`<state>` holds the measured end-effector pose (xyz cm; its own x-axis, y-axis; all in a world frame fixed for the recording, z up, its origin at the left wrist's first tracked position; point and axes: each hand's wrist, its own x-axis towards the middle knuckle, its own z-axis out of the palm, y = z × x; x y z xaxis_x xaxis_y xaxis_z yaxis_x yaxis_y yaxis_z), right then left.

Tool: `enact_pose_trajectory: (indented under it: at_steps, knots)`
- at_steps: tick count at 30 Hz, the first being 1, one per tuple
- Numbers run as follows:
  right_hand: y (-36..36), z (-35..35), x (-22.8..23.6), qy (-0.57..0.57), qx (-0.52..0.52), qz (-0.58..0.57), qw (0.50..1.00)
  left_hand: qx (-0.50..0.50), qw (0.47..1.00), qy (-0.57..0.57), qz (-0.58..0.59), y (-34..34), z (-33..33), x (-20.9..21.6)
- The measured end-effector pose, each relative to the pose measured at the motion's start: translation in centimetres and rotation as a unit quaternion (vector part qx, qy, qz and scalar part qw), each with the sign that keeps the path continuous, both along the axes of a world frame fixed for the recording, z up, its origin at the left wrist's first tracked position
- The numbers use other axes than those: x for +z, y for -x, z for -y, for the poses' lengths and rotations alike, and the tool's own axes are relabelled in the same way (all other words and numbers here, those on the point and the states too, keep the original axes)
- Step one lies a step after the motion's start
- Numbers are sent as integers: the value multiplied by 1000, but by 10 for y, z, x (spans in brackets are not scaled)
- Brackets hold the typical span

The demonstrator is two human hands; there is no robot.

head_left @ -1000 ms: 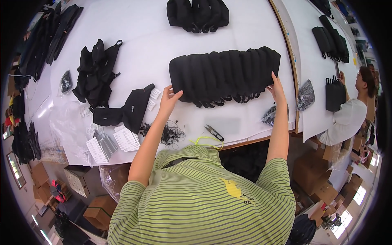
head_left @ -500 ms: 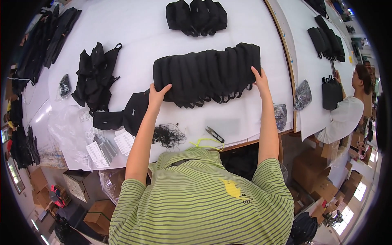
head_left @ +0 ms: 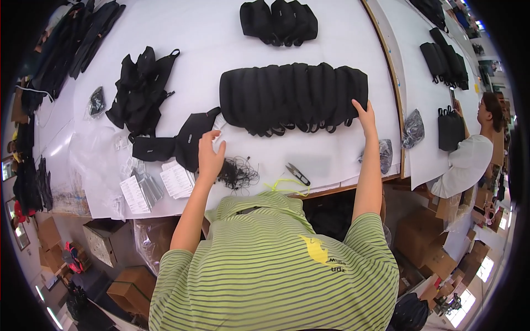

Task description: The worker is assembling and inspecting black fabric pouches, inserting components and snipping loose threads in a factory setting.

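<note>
A long row of black fabric bags [head_left: 292, 96] stands packed side by side on the white table, small loops showing along its near edge. My right hand [head_left: 367, 118] grips the row's right end, thumb on the near face. Off the row's left end, my left hand [head_left: 211, 157] is open, fingers curved and apart, with nothing in it. Beside that hand lie a black bag [head_left: 190, 138] and a smaller flat black piece [head_left: 153, 149]. Just right of the left wrist sits a tangle of black threads [head_left: 237, 174].
Thread snips [head_left: 298, 174] and a yellow-green cord [head_left: 287, 187] lie near the front edge. White printed tags [head_left: 141, 193] are at the left. A black bag pile [head_left: 144, 91] and a bag group [head_left: 279, 22] lie farther off. A co-worker [head_left: 466, 160] is at the right.
My left hand has let go of the row's left end and drawn back toward me. The row looks slightly longer, while my right hand stays at its right end. The view has shifted a little.
</note>
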<state>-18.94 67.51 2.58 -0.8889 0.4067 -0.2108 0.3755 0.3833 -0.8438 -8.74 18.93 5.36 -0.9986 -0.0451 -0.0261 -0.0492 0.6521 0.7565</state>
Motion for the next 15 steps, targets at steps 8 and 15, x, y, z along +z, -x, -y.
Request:
enact_pose_trajectory:
  at_steps: [8, 15]
  knots:
    - [-12, 3, 4, -260, -138, -57, 954, -84, 987, 140, 9, -50, 13, -23]
    - [-95, 86, 42, -138, -54, -175, 973, -32, 994, 101, -20, -49, 18, -6]
